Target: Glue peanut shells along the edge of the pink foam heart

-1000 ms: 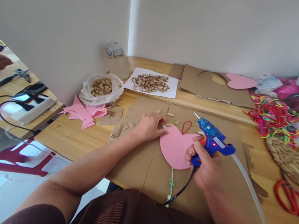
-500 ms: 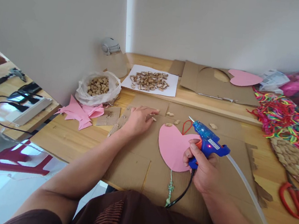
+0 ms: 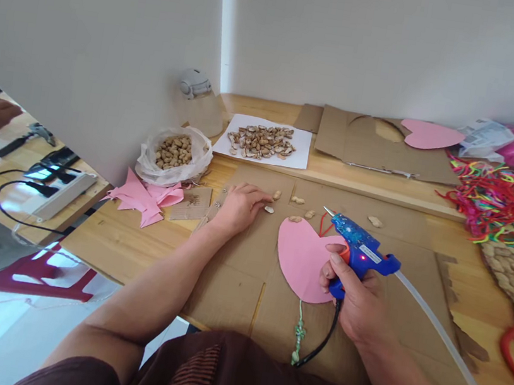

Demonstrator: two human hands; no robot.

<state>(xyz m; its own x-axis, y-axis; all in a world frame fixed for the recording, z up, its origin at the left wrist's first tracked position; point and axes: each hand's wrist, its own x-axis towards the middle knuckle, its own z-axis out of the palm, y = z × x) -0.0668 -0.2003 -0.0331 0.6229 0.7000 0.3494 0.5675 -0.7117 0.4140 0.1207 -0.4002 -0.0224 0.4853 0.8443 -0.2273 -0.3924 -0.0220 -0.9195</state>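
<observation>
While the right hand (image 3: 357,296) clasps the grip of a blue glue gun (image 3: 358,248), its forefinger lies on the orange trigger and the nozzle points far and left, over the right lobe of a pink paper heart (image 3: 303,256). Heart and hand rest on a sheet of brown cardboard (image 3: 235,279) spread over the wooden table (image 3: 107,235). A clear glue stick (image 3: 446,346) trails from the back of the gun toward the near right; a black cord (image 3: 319,344) hangs from its handle. Left of the heart, the left hand (image 3: 238,206) lies palm down on the cardboard, fingers loosely curled, its fingertips touching a small peanut shell (image 3: 269,209); whether it grips the shell cannot be told. More shell pieces (image 3: 302,214) lie scattered just beyond the heart. Farther off stand a plastic bag of peanuts (image 3: 175,152) at left and a white sheet heaped with shells (image 3: 263,142). Pink paper scraps (image 3: 144,196) lie near the bag. Coloured cords (image 3: 499,201) occupy the far right.
</observation>
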